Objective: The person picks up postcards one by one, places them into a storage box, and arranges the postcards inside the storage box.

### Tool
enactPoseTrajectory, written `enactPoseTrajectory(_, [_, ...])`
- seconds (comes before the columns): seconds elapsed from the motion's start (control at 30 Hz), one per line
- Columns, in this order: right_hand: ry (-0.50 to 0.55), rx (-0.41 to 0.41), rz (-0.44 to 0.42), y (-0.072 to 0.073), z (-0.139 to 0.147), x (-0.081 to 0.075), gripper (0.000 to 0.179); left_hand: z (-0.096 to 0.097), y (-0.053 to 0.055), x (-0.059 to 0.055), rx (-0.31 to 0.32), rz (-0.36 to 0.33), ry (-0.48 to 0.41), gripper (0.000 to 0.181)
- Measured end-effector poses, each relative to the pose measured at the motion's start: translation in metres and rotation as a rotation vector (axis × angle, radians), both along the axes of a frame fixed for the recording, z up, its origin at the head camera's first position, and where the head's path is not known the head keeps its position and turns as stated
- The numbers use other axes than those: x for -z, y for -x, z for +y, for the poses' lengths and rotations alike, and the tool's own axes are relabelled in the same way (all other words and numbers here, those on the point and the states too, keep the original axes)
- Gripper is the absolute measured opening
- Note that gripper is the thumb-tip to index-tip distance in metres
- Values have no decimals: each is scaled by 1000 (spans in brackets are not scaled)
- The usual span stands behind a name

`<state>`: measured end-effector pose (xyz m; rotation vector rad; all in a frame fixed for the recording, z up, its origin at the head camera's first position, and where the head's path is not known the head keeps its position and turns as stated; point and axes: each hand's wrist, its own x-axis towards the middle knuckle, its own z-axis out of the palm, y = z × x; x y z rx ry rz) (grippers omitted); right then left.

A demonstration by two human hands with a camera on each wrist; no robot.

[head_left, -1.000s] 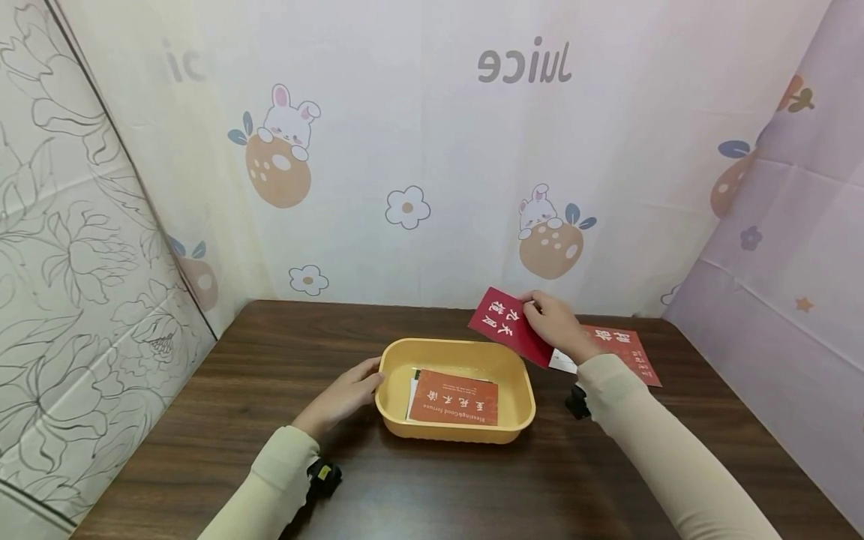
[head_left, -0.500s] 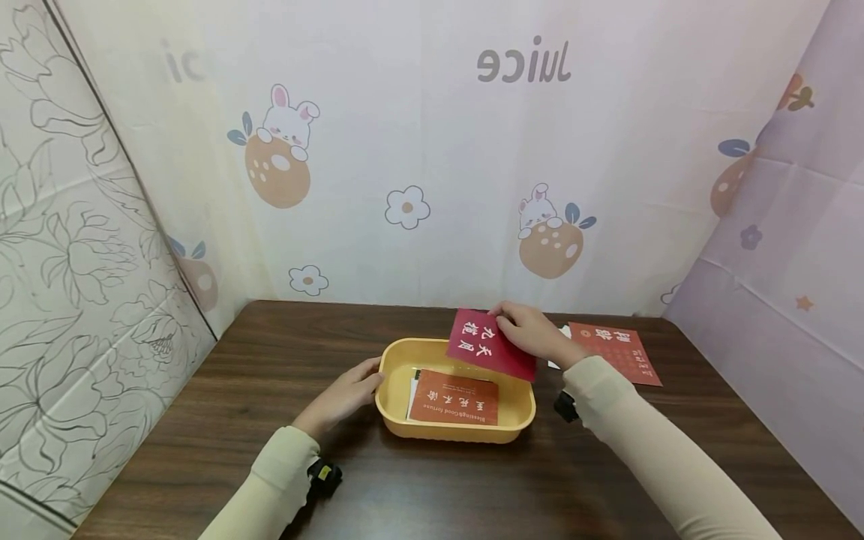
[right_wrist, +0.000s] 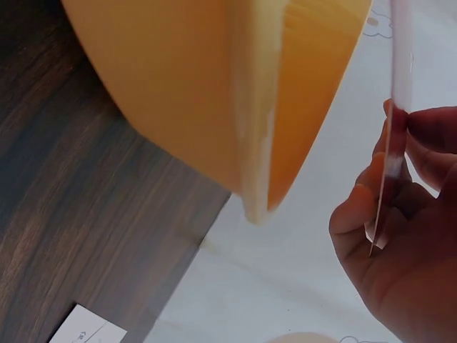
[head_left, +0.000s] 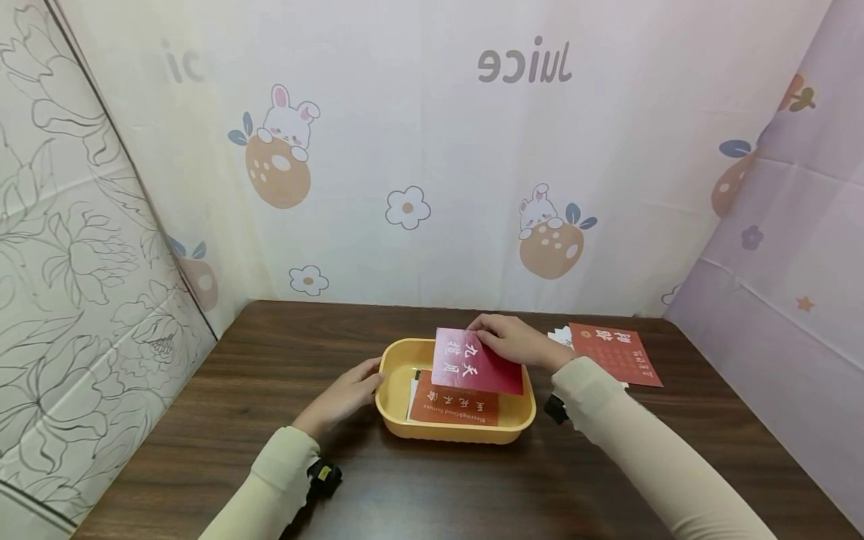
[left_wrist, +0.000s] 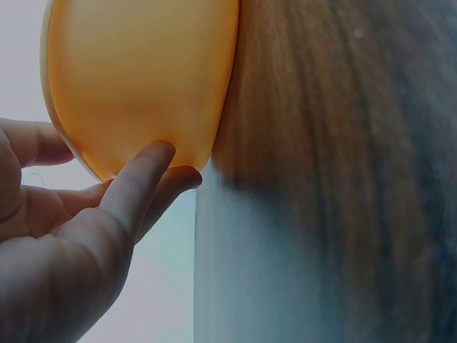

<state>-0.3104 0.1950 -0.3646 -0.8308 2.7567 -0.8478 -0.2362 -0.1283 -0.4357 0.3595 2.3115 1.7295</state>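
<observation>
My right hand (head_left: 516, 343) pinches a thin red card (head_left: 466, 367) with white characters between thumb and fingers, over the right part of a yellow plastic basin (head_left: 398, 433). Seen edge-on, the red card (right_wrist: 385, 171) stands between thumb and fingertips in the right wrist view. My left hand (head_left: 344, 394) touches the basin's left side; its outstretched fingers (left_wrist: 136, 186) lie against the outer wall (left_wrist: 143, 86). Inside the basin lies an orange-red card (head_left: 445, 409) with white characters, over a white-edged card (head_left: 409, 401). The held card hides part of these.
To the basin's right on the wooden table (head_left: 283, 345) lies another orange-red card (head_left: 617, 354), with white cards (head_left: 562, 336) partly under it. A printed curtain (head_left: 418, 150) hangs along the table's back edge, with more curtain on both sides.
My right hand has moved left and toward me, carrying the red card from beyond the basin's right corner to over its inside. More of the white cards shows. My left hand and the basin stay put.
</observation>
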Motion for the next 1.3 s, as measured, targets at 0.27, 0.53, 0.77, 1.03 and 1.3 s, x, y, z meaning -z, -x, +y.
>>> enactPoseTrajectory(0.27, [-54,-55,-20,4,-6,2,21,0,0,0,4,6,2,49])
enactPoseTrajectory(0.53, [-110,-123,-62,4,-16,-1,22,0,1,1,37,17,-7,50])
enactPoseTrajectory(0.77, [-175,-154,-103,4,-23,-5,18,1,-1,0,12,9,-6,49])
enactPoseTrajectory(1.03, [-239,-149,-146,7,-27,-4,16,1,0,1,-6,11,-1,48])
enactPoseTrajectory(1.3, [-284,-142,-135,8,-32,-2,15,2,0,1,-1,9,-11,48])
